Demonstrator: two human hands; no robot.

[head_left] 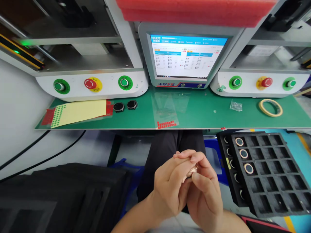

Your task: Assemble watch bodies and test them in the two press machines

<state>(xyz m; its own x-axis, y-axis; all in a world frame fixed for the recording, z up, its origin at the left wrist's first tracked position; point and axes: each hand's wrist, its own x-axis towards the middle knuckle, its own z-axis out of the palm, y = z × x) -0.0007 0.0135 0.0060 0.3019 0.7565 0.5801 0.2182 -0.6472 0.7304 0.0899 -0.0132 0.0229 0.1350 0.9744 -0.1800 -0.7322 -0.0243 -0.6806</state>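
The step in hand appears to be close handling: the left hand (pixel 170 183) and right hand (pixel 206 189) make a narrow grip around a small gold-toned piece (pixel 190 173), near side of the desk (pixel 206 111), left of the black tray (pixel 276 167). The next move seems to call for fine fingertip control.

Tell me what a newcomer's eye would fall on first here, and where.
Probably the lit screen, at top centre just below a thick red bar. Next, at lower centre, the left hand and right hand, cupped together around a gold piece. Then the black tray at right, with three round pieces in its leftmost column.
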